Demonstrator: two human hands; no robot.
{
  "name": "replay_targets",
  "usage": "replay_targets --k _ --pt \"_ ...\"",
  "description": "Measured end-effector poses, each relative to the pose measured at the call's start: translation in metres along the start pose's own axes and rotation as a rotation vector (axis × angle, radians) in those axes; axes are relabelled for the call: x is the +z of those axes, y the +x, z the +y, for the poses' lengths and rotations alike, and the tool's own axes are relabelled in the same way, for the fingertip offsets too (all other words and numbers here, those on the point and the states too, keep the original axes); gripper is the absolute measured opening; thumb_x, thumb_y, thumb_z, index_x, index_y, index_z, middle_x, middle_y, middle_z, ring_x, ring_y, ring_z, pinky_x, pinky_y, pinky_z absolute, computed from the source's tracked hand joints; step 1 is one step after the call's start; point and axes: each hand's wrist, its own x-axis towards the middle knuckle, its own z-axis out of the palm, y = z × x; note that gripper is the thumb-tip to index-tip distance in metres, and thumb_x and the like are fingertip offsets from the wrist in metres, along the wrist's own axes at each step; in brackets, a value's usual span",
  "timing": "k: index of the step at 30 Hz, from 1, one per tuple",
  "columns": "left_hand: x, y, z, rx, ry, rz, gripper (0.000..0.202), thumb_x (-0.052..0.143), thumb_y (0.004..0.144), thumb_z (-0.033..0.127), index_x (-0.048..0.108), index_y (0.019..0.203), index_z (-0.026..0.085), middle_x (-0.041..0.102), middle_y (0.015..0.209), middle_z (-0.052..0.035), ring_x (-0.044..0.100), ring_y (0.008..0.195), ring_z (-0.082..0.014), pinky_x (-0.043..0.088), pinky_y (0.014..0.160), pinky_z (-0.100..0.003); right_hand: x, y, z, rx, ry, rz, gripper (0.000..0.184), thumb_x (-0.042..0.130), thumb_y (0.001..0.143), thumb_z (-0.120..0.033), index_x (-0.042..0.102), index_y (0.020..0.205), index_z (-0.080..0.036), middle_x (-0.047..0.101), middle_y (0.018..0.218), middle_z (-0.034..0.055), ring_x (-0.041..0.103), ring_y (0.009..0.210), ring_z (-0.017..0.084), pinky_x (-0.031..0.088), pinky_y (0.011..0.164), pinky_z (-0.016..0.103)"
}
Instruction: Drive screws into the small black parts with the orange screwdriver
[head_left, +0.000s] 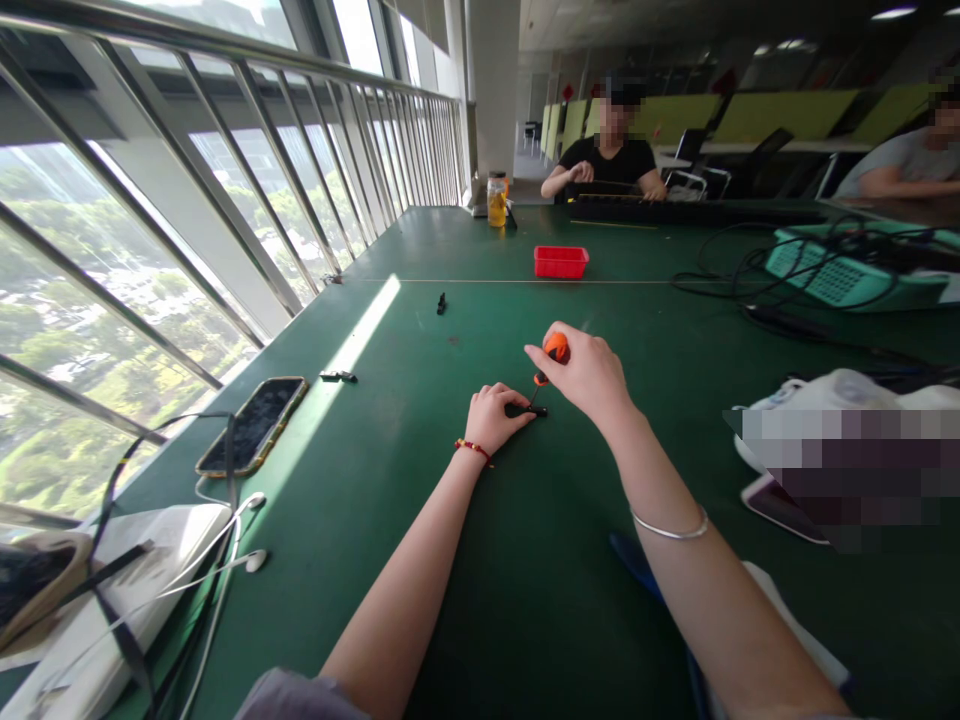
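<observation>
The left hand pinned a small black part, mostly hidden under its fingers, to the green counter; the right hand was closed around an orange-handled screwdriver, tip on that part. Two more small black parts lay apart beside the railed window, beyond one red plastic tray.

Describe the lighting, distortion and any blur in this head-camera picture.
Head view: daylight from the windows lays a bright strip on the green table; wide-lens distortion bends the railing; the far room is dim; the left hand and right hand with the orange-handled screwdriver look sharp.
</observation>
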Motion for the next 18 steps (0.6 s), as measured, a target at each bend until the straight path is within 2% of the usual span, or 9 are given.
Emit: replay_targets --k 4,6,8,11,14,16,18 --pt "0.0019 0.0003 -0.0022 0.007 -0.007 0.006 0.014 0.068 0.072 0.036 0.069 0.081 0.025 0.064 0.092 -0.0002 0.053 0.089 -0.0205 0.04 0.082 -0.036 0.002 0.0001 0.0008 -0.002 -0.006 -0.015 0.018 0.043 0.082 -0.04 0.043 0.073 -0.024 0.052 0.059 -0.0012 0.051 0.056 0.016 0.031 0.048 0.025" --pt "0.0024 0.0005 -0.0026 0.006 -0.008 0.009 0.015 0.068 0.072 0.036 0.069 0.081 0.025 0.064 0.092 -0.0001 0.053 0.089 -0.0206 0.04 0.082 -0.036 0.0015 -0.0006 0.0003 0.022 0.003 0.004 0.013 0.046 0.078 -0.037 0.045 0.08 -0.024 0.053 0.062 -0.001 0.052 0.056 0.017 0.031 0.048 0.025" --pt "0.0021 0.0005 -0.0021 0.005 -0.008 0.009 0.015 0.068 0.072 0.036 0.069 0.081 0.025 0.064 0.092 0.0 0.053 0.089 -0.0208 0.039 0.082 -0.036 0.0006 -0.0014 -0.0009 0.034 0.019 0.023 0.02 0.051 0.074 -0.036 0.044 0.089 -0.024 0.055 0.065 -0.0009 0.052 0.056 0.017 0.032 0.049 0.025" --pt "0.0008 0.0002 -0.0009 0.001 -0.008 0.006 0.014 0.068 0.072 0.036 0.069 0.081 0.025 0.064 0.091 -0.0001 0.053 0.089 -0.0206 0.04 0.081 -0.036 0.0001 -0.002 -0.0029 0.022 0.017 0.044 0.025 0.051 0.074 -0.044 0.045 0.089 -0.024 0.057 0.068 -0.0005 0.053 0.058 0.018 0.03 0.048 0.025" --pt "0.0001 0.0 -0.0004 0.001 -0.01 0.008 0.015 0.068 0.072 0.036 0.069 0.081 0.024 0.064 0.091 -0.0001 0.053 0.089 -0.0208 0.04 0.081 -0.037 0.001 -0.0019 -0.0042 0.029 -0.025 0.051 0.032 0.039 0.082 -0.055 0.047 0.076 -0.024 0.056 0.063 0.0007 0.054 0.06 0.019 0.029 0.048 0.026" --pt "0.0004 0.0001 -0.0009 0.002 -0.01 0.007 0.015 0.067 0.073 0.036 0.069 0.081 0.024 0.064 0.092 -0.0003 0.053 0.089 -0.0211 0.039 0.081 -0.037 0.0011 -0.002 -0.0046 0.034 -0.039 0.046 0.032 0.036 0.085 -0.051 0.048 0.074 -0.023 0.056 0.06 0.0012 0.054 0.058 0.018 0.029 0.048 0.026" --pt "0.0011 0.0002 -0.0017 0.003 -0.009 0.004 0.015 0.067 0.073 0.037 0.069 0.081 0.024 0.063 0.092 -0.0004 0.053 0.09 -0.0211 0.039 0.081 -0.037 0.0 -0.0026 -0.0053 0.043 -0.027 0.037 0.019 0.042 0.082 -0.041 0.049 0.083 -0.023 0.056 0.062 0.0006 0.053 0.056 0.017 0.028 0.047 0.025"
